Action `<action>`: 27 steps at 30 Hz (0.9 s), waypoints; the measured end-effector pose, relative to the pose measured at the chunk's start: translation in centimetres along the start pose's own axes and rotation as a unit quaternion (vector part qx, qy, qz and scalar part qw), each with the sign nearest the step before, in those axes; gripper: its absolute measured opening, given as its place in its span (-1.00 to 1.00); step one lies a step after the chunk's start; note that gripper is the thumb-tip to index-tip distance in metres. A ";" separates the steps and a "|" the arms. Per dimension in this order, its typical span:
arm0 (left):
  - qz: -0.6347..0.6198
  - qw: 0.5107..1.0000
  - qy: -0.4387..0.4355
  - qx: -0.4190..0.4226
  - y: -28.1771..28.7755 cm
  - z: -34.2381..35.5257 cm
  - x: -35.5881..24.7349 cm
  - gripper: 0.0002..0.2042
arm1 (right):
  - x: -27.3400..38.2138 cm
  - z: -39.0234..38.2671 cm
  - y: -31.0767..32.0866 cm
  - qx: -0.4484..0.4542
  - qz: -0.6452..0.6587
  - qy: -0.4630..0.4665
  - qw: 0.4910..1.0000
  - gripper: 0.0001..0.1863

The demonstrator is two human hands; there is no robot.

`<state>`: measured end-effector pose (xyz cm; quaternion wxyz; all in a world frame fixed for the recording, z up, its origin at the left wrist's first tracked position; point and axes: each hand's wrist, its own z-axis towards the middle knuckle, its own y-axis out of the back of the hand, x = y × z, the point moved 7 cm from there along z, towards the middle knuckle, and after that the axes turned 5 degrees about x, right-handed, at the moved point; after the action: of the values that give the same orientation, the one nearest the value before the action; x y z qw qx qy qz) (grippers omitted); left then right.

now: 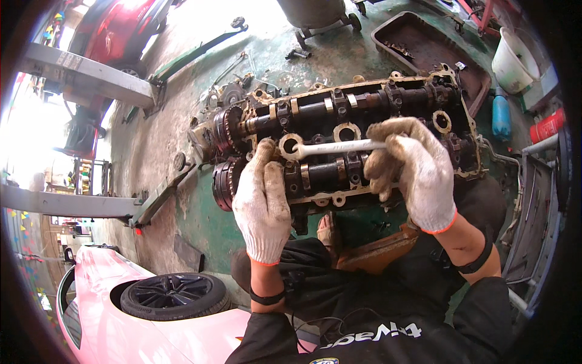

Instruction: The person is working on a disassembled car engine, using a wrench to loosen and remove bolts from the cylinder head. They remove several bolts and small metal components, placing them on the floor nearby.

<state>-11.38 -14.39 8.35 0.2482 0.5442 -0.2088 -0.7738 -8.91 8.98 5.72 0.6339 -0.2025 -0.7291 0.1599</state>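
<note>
A silver wrench point(342, 147) lies level across the engine's cylinder head point(370, 97), its ring end at the left. My right hand point(418, 173), in a soiled white work glove, is closed round the wrench's right end and hides it. My left hand point(262, 203), gloved likewise, rests over the left end of the head with its fingers stretched forward. Its fingertips are just left of the wrench's ring end; whether they touch it I cannot tell. Beside that hand are two dark toothed camshaft sprockets point(229, 130). Dark camshafts point(324, 173) run lengthwise along the oily head.
Behind the head on the right lies a brown drip tray point(479, 76), with a white bucket point(514, 64) and blue bottle point(501, 115) beyond. Grey lift arms point(73, 203) reach in from the left. A pink car point(109, 303) with a black wheel point(176, 294) stands lower left.
</note>
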 end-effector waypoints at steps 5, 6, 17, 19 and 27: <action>0.002 1.000 -0.014 0.004 -0.2 -0.8 0.2 -0.63 | -1.2 -0.9 -0.3 0.014 -0.008 -0.016 1.000 -0.75; -0.019 1.000 -0.010 -0.005 -0.2 -0.9 0.3 -0.64 | -1.2 -0.9 -0.3 0.011 -0.003 -0.009 1.000 -0.74; 0.156 0.982 -0.112 0.000 -1.2 -1.1 -0.2 -0.67 | -1.9 -2.2 -1.6 0.081 -0.110 -0.167 0.976 -0.74; 0.165 0.980 -0.114 0.001 -1.3 -1.1 -0.1 -0.68 | -2.0 -1.9 -1.6 0.079 -0.070 -0.167 0.980 -0.74; 0.184 0.974 -0.133 0.008 -1.3 -1.5 0.1 -0.65 | -3.1 1.7 -0.1 0.005 0.138 -0.124 0.983 -0.74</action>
<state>-10.23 -13.52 7.00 0.3521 0.3901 -0.3424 -0.7789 -10.22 7.44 2.87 0.5119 -0.2765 -0.7662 0.2728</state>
